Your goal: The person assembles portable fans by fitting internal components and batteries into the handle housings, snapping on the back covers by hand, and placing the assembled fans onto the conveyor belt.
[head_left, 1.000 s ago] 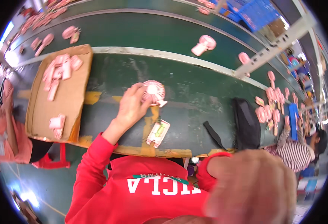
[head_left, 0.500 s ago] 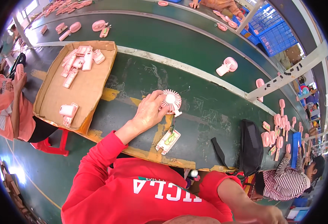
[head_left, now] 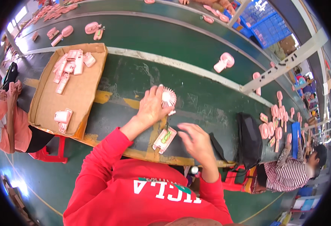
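My left hand is closed around the left side of a round pink fan head, which lies on the dark green workbench. Its slatted front faces up. Just below it, toward me, lies an open pink handle shell with a green wire on it. A thin dark lead runs up from the shell toward the fan head. Beside the shell, on its right, my right hand hovers with thumb and fingers apart, holding nothing.
A cardboard tray of pink shells stands left. Beyond a pale rail, a green conveyor carries a pink fan. A black bag lies right, near several pink fans. Co-workers sit at left and right.
My right hand has come up from the lower right to beside the handle shell. My left hand still grips the fan head. The whole view has shifted slightly.
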The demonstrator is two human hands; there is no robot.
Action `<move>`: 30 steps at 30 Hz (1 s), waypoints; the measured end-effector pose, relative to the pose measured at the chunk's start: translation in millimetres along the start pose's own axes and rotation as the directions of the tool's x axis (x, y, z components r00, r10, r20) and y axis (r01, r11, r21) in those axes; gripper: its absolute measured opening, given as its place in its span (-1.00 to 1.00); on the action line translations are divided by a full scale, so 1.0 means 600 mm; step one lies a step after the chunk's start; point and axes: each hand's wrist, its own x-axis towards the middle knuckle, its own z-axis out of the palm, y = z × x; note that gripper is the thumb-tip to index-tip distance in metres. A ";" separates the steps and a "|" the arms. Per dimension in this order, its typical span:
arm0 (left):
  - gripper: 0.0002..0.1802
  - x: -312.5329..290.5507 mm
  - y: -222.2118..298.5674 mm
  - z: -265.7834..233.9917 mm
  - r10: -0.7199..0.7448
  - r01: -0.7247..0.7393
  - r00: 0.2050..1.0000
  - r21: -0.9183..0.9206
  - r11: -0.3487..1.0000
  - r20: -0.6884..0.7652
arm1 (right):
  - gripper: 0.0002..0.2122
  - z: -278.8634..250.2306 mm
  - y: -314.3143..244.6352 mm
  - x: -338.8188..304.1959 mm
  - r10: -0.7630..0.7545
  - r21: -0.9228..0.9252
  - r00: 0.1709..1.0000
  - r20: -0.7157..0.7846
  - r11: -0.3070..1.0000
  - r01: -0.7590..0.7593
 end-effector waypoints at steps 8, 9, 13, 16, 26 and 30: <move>-0.17 -0.004 -0.046 0.005 -0.155 0.164 0.986 -0.449 0.878 0.058 | -0.56 0.063 0.020 -0.010 0.041 -0.003 0.981 0.190 0.999 -0.041; -0.19 -0.008 -0.051 0.006 -0.177 0.205 0.978 -0.583 0.786 0.106 | -0.55 0.062 0.019 -0.010 0.108 0.023 0.976 0.191 0.993 -0.114; -0.18 -0.027 -0.050 0.010 -0.212 0.261 0.960 -0.857 0.444 0.183 | -0.46 0.079 0.031 -0.013 0.186 0.154 0.976 0.115 0.967 -0.202; -0.29 -0.039 -0.043 0.000 -0.099 0.430 0.899 -0.903 0.005 0.427 | -0.45 0.079 0.024 -0.001 0.114 0.067 0.983 0.146 0.990 -0.125; -0.44 -0.052 -0.002 -0.027 0.050 0.437 0.876 -0.744 -0.505 0.480 | -0.54 0.100 0.005 0.018 -0.054 -0.104 0.958 0.281 0.991 0.086; -0.46 -0.040 -0.008 -0.052 0.012 0.390 0.893 -0.761 -0.518 0.450 | -0.65 0.094 0.007 0.012 0.235 -0.006 0.856 0.461 0.965 -0.262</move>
